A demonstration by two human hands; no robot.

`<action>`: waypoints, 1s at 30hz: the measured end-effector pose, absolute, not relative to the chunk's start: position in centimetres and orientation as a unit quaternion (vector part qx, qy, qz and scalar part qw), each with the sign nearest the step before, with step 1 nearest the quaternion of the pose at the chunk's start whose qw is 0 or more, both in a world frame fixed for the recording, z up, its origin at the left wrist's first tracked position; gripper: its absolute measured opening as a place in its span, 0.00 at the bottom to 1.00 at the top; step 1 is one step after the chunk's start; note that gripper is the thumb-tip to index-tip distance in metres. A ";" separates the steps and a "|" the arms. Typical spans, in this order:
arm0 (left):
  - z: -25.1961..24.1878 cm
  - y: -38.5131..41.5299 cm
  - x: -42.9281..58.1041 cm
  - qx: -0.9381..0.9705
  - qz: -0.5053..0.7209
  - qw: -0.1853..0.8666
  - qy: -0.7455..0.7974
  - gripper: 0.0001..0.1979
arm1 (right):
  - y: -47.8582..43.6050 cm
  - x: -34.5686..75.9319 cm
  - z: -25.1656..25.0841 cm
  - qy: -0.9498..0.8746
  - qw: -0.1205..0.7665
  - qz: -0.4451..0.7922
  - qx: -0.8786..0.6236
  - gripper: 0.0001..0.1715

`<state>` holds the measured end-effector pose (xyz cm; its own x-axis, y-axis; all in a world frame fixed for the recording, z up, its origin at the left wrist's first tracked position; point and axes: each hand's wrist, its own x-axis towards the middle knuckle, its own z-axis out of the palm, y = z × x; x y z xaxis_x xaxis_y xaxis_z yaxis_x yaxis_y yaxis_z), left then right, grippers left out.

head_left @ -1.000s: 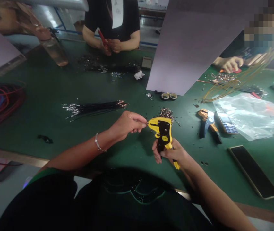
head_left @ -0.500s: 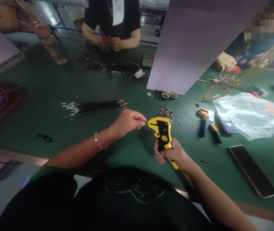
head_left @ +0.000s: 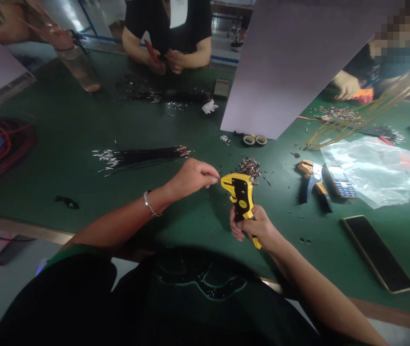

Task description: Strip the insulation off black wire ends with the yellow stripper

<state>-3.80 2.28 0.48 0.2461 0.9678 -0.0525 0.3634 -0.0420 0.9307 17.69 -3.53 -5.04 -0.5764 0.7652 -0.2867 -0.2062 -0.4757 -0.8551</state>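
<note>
My right hand [head_left: 257, 226] clenches a yellow wire stripper [head_left: 241, 197], and my left hand [head_left: 192, 180] pinches a thin wire [head_left: 218, 178] at its nose. Metal clippings [head_left: 250, 169] lie just beyond, with black wires [head_left: 143, 154] farther left on the green worktop [head_left: 64, 144].

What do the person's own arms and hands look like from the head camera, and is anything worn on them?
Both forearms are bare, and the left hand and right hand wear no gloves. A thin silver bracelet circles the left wrist. A dark top with a green edge shows at the left sleeve.
</note>
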 end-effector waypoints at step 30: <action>-1.8 3.6 -4.4 0.535 0.415 0.557 0.481 0.14 | -2.8 17.8 -4.2 -0.343 0.361 0.837 -0.225 0.08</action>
